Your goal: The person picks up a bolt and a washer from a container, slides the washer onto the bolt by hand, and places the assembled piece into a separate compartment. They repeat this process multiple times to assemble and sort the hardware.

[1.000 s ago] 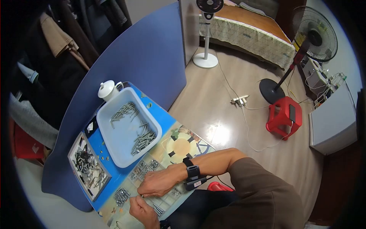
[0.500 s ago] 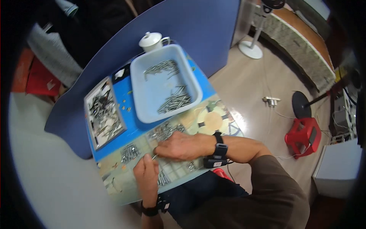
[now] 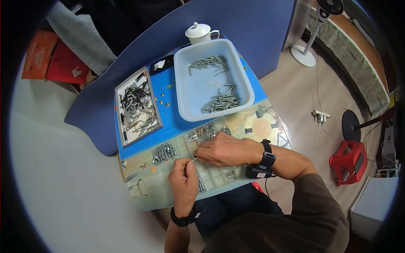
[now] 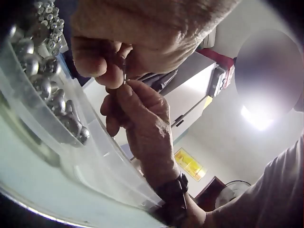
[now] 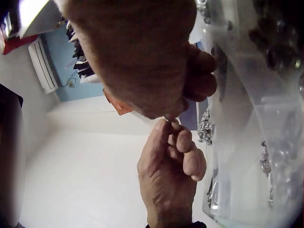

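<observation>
Both hands meet over a clear compartment box (image 3: pixel 213 175) at the near edge of the table. My left hand (image 3: pixel 184 179) and right hand (image 3: pixel 221 149) pinch a small screw (image 3: pixel 195 159) between their fingertips. The left wrist view shows the thin metal screw (image 4: pixel 124 76) held between thumb and finger of both hands, above compartments of round-headed screws (image 4: pixel 45 90). From the right wrist, the same pinch (image 5: pixel 168 118) shows, with the left hand (image 5: pixel 171 161) below it. Each wrist wears a black band.
A white tray (image 3: pixel 190 90) with long bolts (image 3: pixel 221 101) stands behind the box. A grey tray of mixed hardware (image 3: pixel 137 105) lies to its left, a white teapot (image 3: pixel 199 31) behind. A loose pile of screws (image 3: pixel 163 152) lies on the mat. A blue partition (image 3: pixel 139 55) curves round the table.
The head view has swung left and down, so the table now sits centred. Both hands have stayed together over the compartment box, fingertips still joined.
</observation>
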Action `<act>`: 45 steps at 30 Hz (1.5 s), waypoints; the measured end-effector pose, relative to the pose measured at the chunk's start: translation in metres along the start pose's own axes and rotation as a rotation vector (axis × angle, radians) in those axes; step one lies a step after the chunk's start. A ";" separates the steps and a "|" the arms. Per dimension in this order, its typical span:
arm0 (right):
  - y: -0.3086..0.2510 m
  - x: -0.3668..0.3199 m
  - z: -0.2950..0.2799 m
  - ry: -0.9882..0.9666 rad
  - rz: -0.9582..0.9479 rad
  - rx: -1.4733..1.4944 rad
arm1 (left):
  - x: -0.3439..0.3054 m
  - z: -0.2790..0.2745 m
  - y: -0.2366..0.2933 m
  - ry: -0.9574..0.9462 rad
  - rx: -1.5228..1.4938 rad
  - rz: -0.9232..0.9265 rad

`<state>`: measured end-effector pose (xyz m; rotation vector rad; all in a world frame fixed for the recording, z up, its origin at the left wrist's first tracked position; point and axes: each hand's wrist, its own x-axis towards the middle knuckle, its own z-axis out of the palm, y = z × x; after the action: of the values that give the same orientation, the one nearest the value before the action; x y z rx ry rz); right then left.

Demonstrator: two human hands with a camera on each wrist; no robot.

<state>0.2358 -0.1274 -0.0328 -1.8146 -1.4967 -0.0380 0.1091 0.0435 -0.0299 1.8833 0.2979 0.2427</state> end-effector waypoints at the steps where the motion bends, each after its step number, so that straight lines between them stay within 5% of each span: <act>1: 0.000 -0.001 0.001 0.009 -0.002 0.000 | 0.001 0.000 -0.004 0.001 0.044 0.006; 6: -0.001 -0.001 0.000 -0.034 0.028 -0.009 | 0.006 -0.004 -0.006 -0.061 -0.022 -0.184; 12: 0.000 0.001 -0.002 0.005 0.051 0.068 | 0.005 0.003 -0.002 0.054 -0.148 0.017; 17: 0.001 0.002 0.000 0.002 0.042 0.045 | 0.008 -0.001 -0.016 0.001 0.088 0.127; 23: 0.001 0.002 0.000 -0.001 0.040 0.022 | 0.013 -0.005 -0.010 -0.076 0.136 -0.101; 29: 0.001 0.001 0.000 -0.014 0.052 0.037 | 0.009 0.005 0.001 0.050 -0.122 0.057; 36: 0.003 0.000 0.001 -0.002 0.020 -0.011 | 0.010 -0.004 -0.017 -0.029 0.005 0.065; 42: 0.003 0.001 0.000 -0.027 0.038 -0.004 | 0.011 -0.008 -0.005 -0.105 0.037 -0.204; 45: 0.003 0.001 0.000 -0.026 0.042 0.000 | 0.010 -0.001 -0.002 -0.039 0.002 0.025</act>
<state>0.2388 -0.1268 -0.0335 -1.8520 -1.4762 0.0064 0.1180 0.0485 -0.0315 1.8928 0.2485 0.2224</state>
